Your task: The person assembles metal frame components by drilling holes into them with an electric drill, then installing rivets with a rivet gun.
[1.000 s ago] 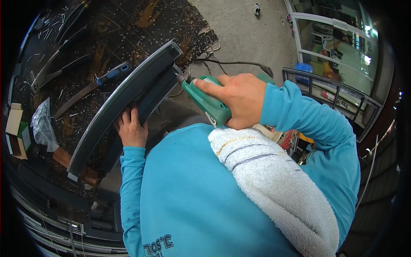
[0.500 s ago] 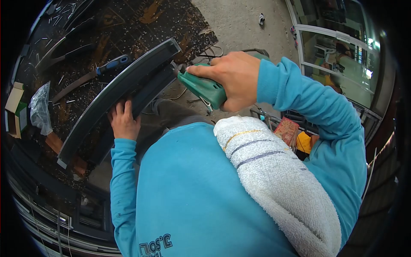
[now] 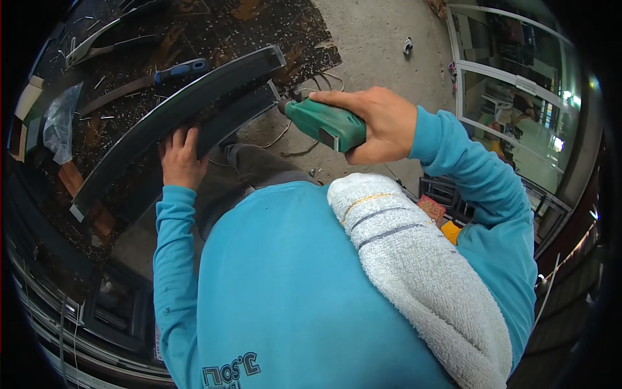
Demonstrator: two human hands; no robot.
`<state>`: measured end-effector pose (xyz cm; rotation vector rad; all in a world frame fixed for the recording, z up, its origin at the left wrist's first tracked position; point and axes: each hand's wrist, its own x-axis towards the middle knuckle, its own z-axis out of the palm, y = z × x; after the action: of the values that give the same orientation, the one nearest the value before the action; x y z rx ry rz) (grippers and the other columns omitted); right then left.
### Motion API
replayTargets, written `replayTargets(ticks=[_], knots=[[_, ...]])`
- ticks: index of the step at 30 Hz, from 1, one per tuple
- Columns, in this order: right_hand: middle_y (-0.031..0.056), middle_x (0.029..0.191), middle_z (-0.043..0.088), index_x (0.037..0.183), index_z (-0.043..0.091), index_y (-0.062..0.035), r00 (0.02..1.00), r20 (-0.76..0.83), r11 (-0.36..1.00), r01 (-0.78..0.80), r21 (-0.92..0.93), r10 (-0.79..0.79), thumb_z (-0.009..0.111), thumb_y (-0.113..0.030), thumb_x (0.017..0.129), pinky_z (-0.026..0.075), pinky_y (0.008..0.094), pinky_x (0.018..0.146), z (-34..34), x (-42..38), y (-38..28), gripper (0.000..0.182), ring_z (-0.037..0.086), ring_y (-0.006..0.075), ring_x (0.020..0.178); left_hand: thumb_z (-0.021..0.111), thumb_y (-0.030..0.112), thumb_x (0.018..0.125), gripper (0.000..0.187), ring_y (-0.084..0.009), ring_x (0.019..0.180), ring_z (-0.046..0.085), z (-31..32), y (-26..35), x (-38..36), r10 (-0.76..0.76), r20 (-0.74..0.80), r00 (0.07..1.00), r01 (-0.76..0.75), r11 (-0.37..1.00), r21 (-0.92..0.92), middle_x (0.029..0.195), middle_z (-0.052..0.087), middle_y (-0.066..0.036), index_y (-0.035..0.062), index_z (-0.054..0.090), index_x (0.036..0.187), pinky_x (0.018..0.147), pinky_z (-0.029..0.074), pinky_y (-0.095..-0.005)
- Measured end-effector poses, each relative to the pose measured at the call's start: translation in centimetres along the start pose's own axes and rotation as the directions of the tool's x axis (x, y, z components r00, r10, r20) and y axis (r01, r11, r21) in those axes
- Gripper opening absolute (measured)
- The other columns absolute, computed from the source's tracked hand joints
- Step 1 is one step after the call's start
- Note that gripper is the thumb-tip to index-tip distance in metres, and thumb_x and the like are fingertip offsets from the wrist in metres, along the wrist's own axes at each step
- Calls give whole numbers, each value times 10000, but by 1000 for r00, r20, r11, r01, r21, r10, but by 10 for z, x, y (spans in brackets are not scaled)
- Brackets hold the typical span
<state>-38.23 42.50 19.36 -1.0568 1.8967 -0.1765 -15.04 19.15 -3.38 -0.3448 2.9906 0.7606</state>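
Note:
In my right hand [image 3: 385,123] is a green power drill [image 3: 327,121], its dark chuck [image 3: 283,107] pointing left right at the end of the near dark metal profile [image 3: 243,111]. My left hand [image 3: 183,159] is on this same profile, farther down its length, with the fingers curled over it and the fingertips in the gap beside a second long dark profile [image 3: 175,107]. That second piece lies parallel on the far side and has a pale edge. The drill's bit is too small to make out.
A dark workbench [image 3: 285,29] strewn with shavings holds a blue-handled file [image 3: 181,70], a clear plastic bag [image 3: 61,129] and an open cardboard box [image 3: 29,104]. A cord [image 3: 275,139] trails below the bench edge. Glass-panelled doors [image 3: 512,84] stand at the right.
My right hand and the drill have tilted and moved slightly right, so the dark chuck now shows at the profile's end. My left hand keeps its hold; the whole view has shifted a little.

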Motion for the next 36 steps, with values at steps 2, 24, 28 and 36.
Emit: replayTargets(ticks=[2,24,28,36], knots=[[234,943,676,1405,432,-23,1000,-6,1000,-4,-27,3,704,-157,577,545,423,735,4,-1,1,881,687,372,793,827,147,636,690,-379,1117,519,0,0,0,-9,3,1000,9,1000,-4,1212,526,-130,142,540,1264,961,445,-490],[192,875,633,1435,432,-137,1000,-9,947,-27,-319,26,771,-200,579,534,459,701,11,0,-11,922,649,366,756,818,140,657,669,-371,1130,525,1,3,-1,-4,26,1000,4,1000,13,1230,520,-122,129,537,1264,964,451,-483],[205,931,662,1421,450,-129,999,23,932,-37,-360,48,740,-176,585,540,460,742,9,4,-16,886,657,381,841,812,136,666,664,-377,1135,523,2,0,-1,-1,21,1000,0,999,41,1235,516,-120,131,525,1265,964,450,-487],[202,1009,684,1354,535,-120,999,11,922,-29,-386,37,731,-187,586,549,428,812,14,18,-24,795,671,357,891,811,130,678,670,-376,1187,512,0,1,-3,-28,25,999,28,1000,-14,1278,506,-121,156,507,1275,998,446,-492]])
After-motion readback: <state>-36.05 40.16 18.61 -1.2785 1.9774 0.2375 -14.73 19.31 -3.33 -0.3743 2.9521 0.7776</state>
